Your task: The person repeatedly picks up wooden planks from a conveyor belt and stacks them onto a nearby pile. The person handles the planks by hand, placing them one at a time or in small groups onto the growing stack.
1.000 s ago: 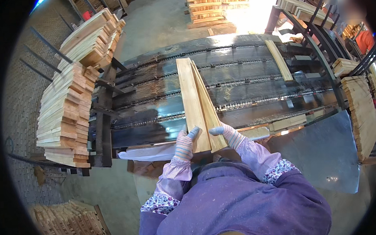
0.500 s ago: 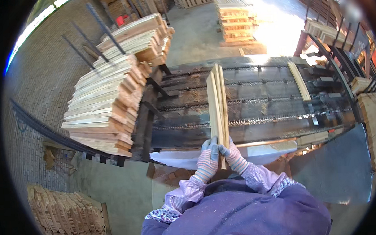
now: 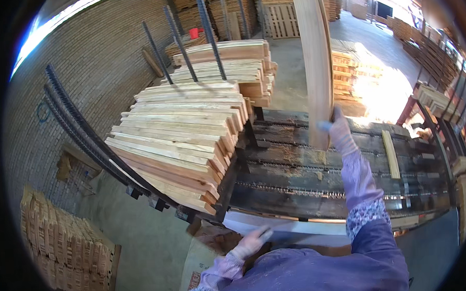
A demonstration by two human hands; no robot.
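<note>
The plank (image 3: 315, 53) is long, pale and smooth-sawn, with a faint reddish streak along its face and a slight bow toward the top. It stands nearly upright above the conveyor (image 3: 343, 177), its lower end just over the dark chain rails. The right hand (image 3: 339, 130), in a pale glove, has its fingers wrapped around the plank's lower edge. The left hand (image 3: 250, 243), also gloved, hangs low near the conveyor's front edge, its fingers loosely curled and holding nothing. Left of the conveyor rises a stack of boards (image 3: 183, 137).
</note>
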